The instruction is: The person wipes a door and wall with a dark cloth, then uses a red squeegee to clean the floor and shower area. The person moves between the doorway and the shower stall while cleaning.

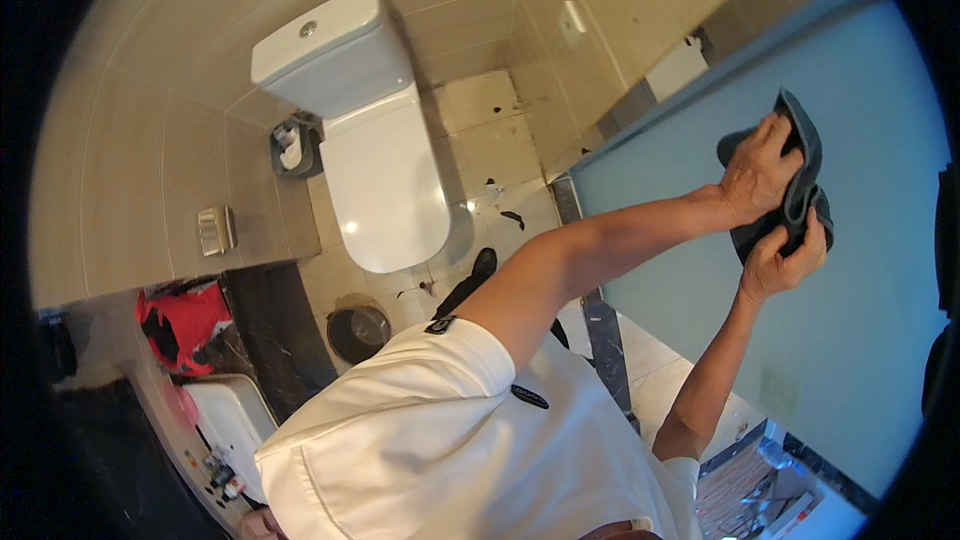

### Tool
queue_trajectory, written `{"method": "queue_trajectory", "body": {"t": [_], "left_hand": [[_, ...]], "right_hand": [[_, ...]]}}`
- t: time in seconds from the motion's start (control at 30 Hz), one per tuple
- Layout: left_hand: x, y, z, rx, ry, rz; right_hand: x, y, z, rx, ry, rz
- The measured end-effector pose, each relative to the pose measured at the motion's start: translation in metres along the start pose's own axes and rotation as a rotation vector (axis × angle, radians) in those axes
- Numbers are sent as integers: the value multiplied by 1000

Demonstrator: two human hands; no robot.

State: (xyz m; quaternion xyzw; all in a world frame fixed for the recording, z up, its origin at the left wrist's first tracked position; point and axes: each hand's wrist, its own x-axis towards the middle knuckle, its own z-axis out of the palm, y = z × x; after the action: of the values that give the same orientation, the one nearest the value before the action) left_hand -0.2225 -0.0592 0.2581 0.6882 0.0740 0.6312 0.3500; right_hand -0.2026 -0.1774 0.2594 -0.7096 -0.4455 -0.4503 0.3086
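Observation:
Both of my hands are on a dark grey cloth item (807, 142) with a thick edge, folded and bent, possibly a hat. My left hand (761, 169) grips its upper part, with the fingers curled into a fold. Lower down, my right hand (784, 262) pinches another fold between thumb and fingers. The cloth is held up in front of a pale blue door panel (675, 240), and my hands hide part of it. Its full shape cannot be made out.
A white toilet (386, 180) with its lid down stands ahead-left, beside a small waste bin (292, 148). A dark bucket (358, 334) is on the tiled floor, where dark scraps (512, 220) lie. At left are a red bag (184, 322) and a white washbasin (229, 420).

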Motion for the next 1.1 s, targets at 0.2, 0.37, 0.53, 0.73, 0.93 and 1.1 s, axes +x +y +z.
{"method": "queue_trajectory", "body": {"t": [0.2, 0.37, 0.53, 0.73, 0.93, 1.1], "left_hand": [[-18, 0, -4, -57, -15, -184], [-18, -2, -3, -82, -26, -263], [-19, -2, -9, -87, -3, -327], [-53, -40, 0, -44, -12, -535], [-66, -40, -3, 26, 223, -545], [-33, -2, -40, 44, 384, -395]], "right_hand": [[-3, -4, 13, 119, -122, 52], [6, -1, 18, 171, -158, 22], [2, 3, 31, 294, -179, 93], [-4, 6, 65, 390, -341, 76], [-1, 6, 77, 610, -409, 194], [35, -16, 83, 764, -276, 363]]}}
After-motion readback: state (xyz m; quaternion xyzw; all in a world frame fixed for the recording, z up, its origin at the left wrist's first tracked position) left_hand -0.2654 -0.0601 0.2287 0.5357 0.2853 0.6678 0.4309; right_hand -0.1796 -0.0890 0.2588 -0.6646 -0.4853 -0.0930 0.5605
